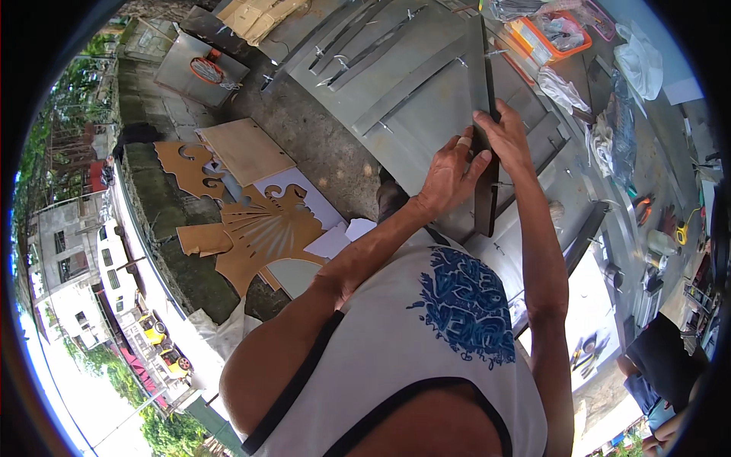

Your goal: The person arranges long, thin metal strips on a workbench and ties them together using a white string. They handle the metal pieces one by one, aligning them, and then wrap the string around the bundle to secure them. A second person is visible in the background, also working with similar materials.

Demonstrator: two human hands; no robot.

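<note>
A long dark metal bar (478, 72) lies almost lengthwise in front of me over a grey sheet-metal table (445, 99). My right hand (504, 139) grips it near the middle, thumb on the upper face and the other fingers bent round the right side. Just below and to the left, my left hand (455, 175) is closed on the same bar, its thumb against the face and fingertips at the left edge. A pale band circles one left finger. Further left, several dark strips (373, 49) with small metal pieces sticking out lie on the table.
An orange-rimmed plastic tub (552, 42) and white plastic bags (638, 61) sit at the far right. Tools, including a yellow tape measure (681, 232), lie to the right. Brown fan-shaped cutouts (263, 225) rest at left. Another person (666, 365) is at lower right.
</note>
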